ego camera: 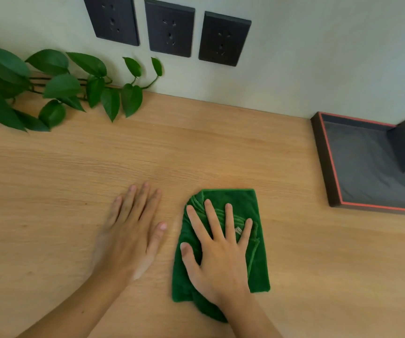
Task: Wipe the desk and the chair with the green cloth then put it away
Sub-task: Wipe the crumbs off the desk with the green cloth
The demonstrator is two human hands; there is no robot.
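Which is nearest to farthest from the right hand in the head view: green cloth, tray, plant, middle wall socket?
1. green cloth: directly under the right hand, touching.
2. tray: to its right, on the desk.
3. plant: far left, at the wall.
4. middle wall socket: up the wall; plant and socket are close to call.

- Looks like a home office or study corner, pretty tidy.
- Light wood desk (196, 147) pushed right up against a pale wall (318, 57).
- Three dark sockets (169, 28) in a row just above desk level.
- Leafy plant (57, 89) trailing over the desk's back left.
- Dark tray (323, 167) with red edging at the right.
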